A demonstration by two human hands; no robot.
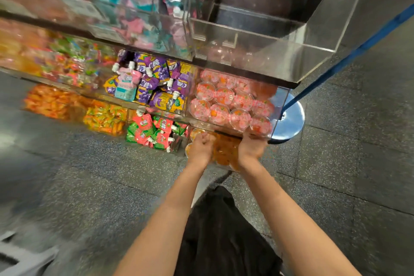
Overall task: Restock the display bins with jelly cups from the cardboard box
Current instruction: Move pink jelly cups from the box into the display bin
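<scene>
1. A shop aisle with speckled grey floor tiles (336, 163); tiered clear display bins hold pouches and cups, and a blue pole base (291, 119) stands at the right end.
2. The jelly cups (224, 98) fill the middle-tier bin (279, 105) in packed rows, lids up. Below it, blurred orange cups (225, 152) sit in the lowest bin, between the hands. The cardboard box is not in view.
3. Judged by look, each cup is light, rigid thin plastic with a film lid: smooth, likely slippery, and the lid could puncture. Best taken by the rim or side wall, not pressed on top.
4. Both forearms reach forward and down, wrists close together.
5. The left hand (199, 148) has fingers curled at the orange cups; motion blur hides whether its grip holds one. The right hand (252, 147) likewise: I cannot tell.
</scene>
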